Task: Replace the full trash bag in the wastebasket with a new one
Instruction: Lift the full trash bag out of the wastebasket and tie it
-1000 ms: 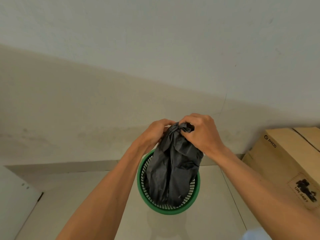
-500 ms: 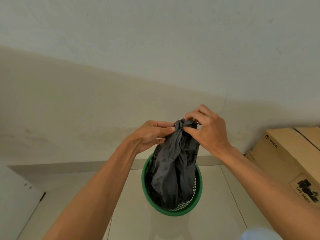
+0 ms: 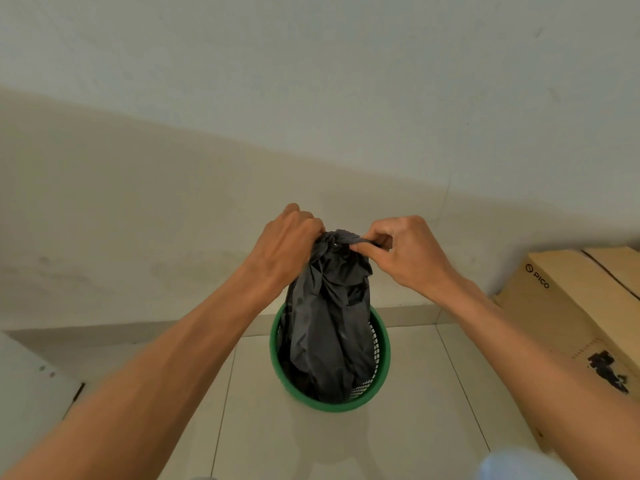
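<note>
A black trash bag (image 3: 329,317) stands in a round green mesh wastebasket (image 3: 381,372) on the tiled floor, its gathered top rising well above the rim. My left hand (image 3: 284,247) grips the left side of the twisted neck with curled fingers. My right hand (image 3: 405,251) pinches a strand of the bag's top on the right and holds it out sideways. A knot-like twist sits between the two hands. The bag's contents are hidden.
A cardboard box (image 3: 568,306) marked PICO stands on the floor at the right, close to the wastebasket. The wall (image 3: 207,202) runs right behind the basket. A white panel edge (image 3: 31,386) shows at the lower left. Pale floor tiles (image 3: 263,431) lie in front.
Both hands have moved apart at the bag's top, stretching the twisted neck sideways between them. The left hand has risen a little. The bag stays in the wastebasket.
</note>
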`<act>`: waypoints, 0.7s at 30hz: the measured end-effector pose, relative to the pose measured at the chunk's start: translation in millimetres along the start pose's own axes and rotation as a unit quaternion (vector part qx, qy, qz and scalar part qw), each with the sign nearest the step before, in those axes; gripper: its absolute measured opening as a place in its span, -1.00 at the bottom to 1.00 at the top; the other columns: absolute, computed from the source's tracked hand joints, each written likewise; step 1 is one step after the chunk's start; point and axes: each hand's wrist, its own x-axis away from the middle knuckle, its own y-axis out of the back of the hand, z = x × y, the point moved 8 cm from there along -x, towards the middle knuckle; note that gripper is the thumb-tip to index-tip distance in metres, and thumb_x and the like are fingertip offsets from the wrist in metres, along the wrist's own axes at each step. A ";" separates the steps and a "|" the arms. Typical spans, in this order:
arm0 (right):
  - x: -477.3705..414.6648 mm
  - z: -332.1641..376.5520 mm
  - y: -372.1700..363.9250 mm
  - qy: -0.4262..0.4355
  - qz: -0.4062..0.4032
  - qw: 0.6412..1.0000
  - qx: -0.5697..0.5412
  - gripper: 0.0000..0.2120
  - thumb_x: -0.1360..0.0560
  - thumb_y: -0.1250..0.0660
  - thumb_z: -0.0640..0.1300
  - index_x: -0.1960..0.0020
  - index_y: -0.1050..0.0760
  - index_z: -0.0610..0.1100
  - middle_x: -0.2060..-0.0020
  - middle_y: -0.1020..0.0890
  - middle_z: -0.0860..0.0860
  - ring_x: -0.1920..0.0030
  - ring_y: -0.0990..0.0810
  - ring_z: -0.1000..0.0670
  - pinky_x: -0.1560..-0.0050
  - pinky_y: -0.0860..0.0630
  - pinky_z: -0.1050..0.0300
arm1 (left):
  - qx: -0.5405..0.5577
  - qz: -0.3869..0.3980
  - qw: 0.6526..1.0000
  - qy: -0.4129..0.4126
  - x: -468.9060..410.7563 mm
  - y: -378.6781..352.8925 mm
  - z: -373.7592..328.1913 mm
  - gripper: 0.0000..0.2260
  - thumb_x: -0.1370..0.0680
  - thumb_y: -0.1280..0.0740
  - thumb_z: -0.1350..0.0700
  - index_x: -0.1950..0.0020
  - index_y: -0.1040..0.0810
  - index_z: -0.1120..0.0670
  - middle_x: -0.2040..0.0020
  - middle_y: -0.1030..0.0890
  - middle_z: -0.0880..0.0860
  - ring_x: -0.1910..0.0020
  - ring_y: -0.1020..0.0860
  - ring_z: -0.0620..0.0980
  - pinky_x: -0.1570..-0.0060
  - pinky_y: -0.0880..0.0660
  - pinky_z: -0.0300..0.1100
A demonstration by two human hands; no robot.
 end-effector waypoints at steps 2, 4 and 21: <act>1.0 1.9 -9.4 0.007 0.044 0.998 0.041 -0.73 -0.54 -0.47 -0.02 0.28 -0.64 -0.13 0.48 -0.59 0.05 0.48 -0.50 0.08 0.38 -0.38 0.21 | -0.017 0.009 1.000 0.019 1.9 -1.3 2.4 -0.84 -0.58 -0.30 0.30 -0.02 -0.65 0.11 0.17 -0.63 0.03 0.04 -0.45 0.05 0.24 -0.52 -0.06; 6.7 3.8 -17.8 0.019 0.088 0.993 0.077 -0.59 -0.60 -0.38 -0.03 0.40 -0.46 -0.11 0.57 -0.43 0.05 0.55 -0.35 0.06 0.43 -0.24 0.18 | -0.031 0.026 0.999 0.037 7.6 -3.2 8.1 -0.82 -0.58 -0.28 0.32 -0.03 -0.65 0.14 0.15 -0.64 0.06 0.00 -0.46 0.08 0.26 -0.45 -0.09; 55.1 -25.9 -25.5 -0.131 0.222 0.965 -0.040 -0.69 -0.64 -0.23 0.12 0.17 -0.58 0.01 0.11 -0.52 0.07 0.14 -0.52 0.11 0.06 -0.40 0.17 | 0.263 0.026 0.920 0.290 71.2 -30.3 83.1 -0.86 -0.61 -0.28 0.20 -0.03 -0.63 0.12 0.14 -0.67 0.10 0.26 -0.63 0.05 0.14 -0.61 -0.03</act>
